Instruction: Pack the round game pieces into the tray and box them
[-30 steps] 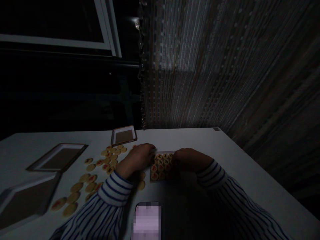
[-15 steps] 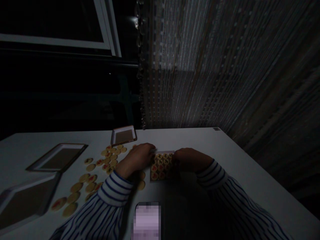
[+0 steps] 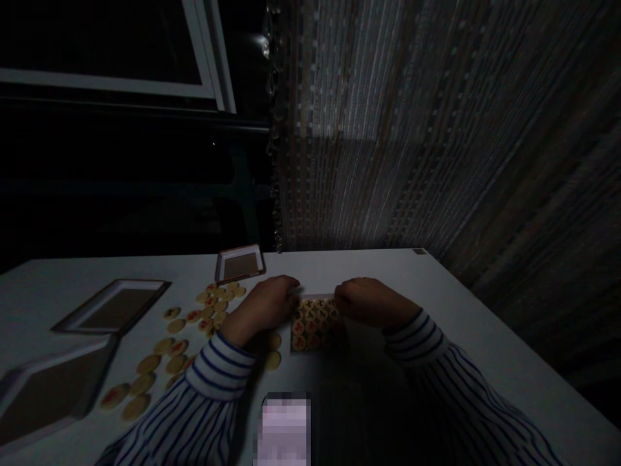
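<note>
A small shallow box (image 3: 292, 336) lies on the table in front of me, with rows of round xiangqi pieces (image 3: 313, 325) marked in black and red. My left hand (image 3: 269, 301) is at the box's far left side, its fingers bent against the edge and one finger reaching past the corner. My right hand (image 3: 373, 301) is closed above the far right corner, its fingertips tucked under and hidden. Whether it pinches a piece or the box's wall does not show. Shadow covers the box's near right part. Two loose pieces (image 3: 273, 360) lie by my left wrist.
Many loose xiangqi pieces (image 3: 148, 364) are scattered to the left. Three shallow open trays stand there: a far tray (image 3: 217, 268), a middle tray (image 3: 167, 283) and a near tray (image 3: 92, 395). A blurred phone-like object (image 3: 284, 430) is at the front edge. Beaded curtain (image 3: 369, 129) hangs behind the table.
My right hand has shifted slightly up, and more of the pieces' upper right corner is uncovered. The left hand has barely moved at the box's left side.
</note>
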{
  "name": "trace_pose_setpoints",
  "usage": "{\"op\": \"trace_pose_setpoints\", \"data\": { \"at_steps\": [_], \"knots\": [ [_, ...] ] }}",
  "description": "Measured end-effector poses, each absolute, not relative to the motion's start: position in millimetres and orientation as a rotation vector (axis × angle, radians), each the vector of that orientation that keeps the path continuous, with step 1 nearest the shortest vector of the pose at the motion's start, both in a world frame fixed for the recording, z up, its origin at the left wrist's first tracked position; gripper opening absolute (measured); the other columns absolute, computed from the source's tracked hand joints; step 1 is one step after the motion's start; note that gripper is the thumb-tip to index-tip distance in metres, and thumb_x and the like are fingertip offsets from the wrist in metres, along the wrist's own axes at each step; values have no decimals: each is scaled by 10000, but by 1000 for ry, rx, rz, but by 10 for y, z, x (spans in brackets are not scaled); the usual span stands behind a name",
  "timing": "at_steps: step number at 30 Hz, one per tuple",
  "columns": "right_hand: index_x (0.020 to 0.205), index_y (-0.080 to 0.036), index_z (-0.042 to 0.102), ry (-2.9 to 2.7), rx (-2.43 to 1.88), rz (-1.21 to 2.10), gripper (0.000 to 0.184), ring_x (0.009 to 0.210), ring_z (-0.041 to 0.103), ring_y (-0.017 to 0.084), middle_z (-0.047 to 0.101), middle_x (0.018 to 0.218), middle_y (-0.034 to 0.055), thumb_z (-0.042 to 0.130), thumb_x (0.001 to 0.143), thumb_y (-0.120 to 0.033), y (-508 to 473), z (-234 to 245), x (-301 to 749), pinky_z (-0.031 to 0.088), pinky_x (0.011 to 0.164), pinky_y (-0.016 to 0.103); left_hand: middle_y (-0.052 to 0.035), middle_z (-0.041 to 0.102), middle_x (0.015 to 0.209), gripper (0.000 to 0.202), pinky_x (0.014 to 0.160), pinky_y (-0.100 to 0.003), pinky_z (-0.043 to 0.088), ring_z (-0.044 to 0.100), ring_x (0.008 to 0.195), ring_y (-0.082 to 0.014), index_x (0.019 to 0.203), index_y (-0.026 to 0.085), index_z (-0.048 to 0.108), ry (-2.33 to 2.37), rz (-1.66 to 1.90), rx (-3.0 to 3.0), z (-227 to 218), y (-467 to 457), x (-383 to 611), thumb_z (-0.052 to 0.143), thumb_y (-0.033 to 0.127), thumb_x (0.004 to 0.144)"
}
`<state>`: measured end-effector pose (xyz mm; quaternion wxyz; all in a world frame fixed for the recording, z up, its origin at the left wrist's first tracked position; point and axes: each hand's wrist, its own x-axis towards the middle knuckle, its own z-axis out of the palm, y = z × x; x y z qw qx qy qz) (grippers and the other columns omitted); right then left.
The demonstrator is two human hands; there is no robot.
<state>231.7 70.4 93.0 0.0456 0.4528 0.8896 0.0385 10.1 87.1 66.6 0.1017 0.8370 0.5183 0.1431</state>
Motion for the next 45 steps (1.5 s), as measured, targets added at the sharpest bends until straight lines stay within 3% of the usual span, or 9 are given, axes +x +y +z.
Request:
{"op": "trace_pose_setpoints", "data": {
  "at_steps": [24, 33, 45],
  "knots": [
    [871, -180, 597, 2868, 1373, 145, 288, 810, 572, 179, 646, 871, 67, 323, 856, -269, 594, 1119, 2287, 358, 668, 263, -90, 607, 1080, 350, 829, -320, 414, 552, 991, -207, 1101, 169, 541, 1646, 515, 2412, 948, 719, -20, 419, 283, 793],
    [904, -178, 606, 2919, 1399, 110, 273, 859, 564, 183, 642, 906, 71, 347, 846, -241, 545, 1180, 2223, 356, 729, 269, -46, 659, 808, 260, 693, -299, 428, 596, 758, -186, 799, 185, 608, 1733, 728, 2318, 1007, 396, -155, 394, 331, 807],
    [973, -173, 595, 2954, 1485, 147, 287, 908, 541, 169, 626, 942, 77, 340, 853, -224, 490, 1221, 2107, 348, 790, 265, -61, 670, 897, 367, 754, -302, 461, 612, 834, -202, 881, 170, 612, 2073, 1107, 1911, 813, 235, -993, 416, 457, 762]
  ]
}}
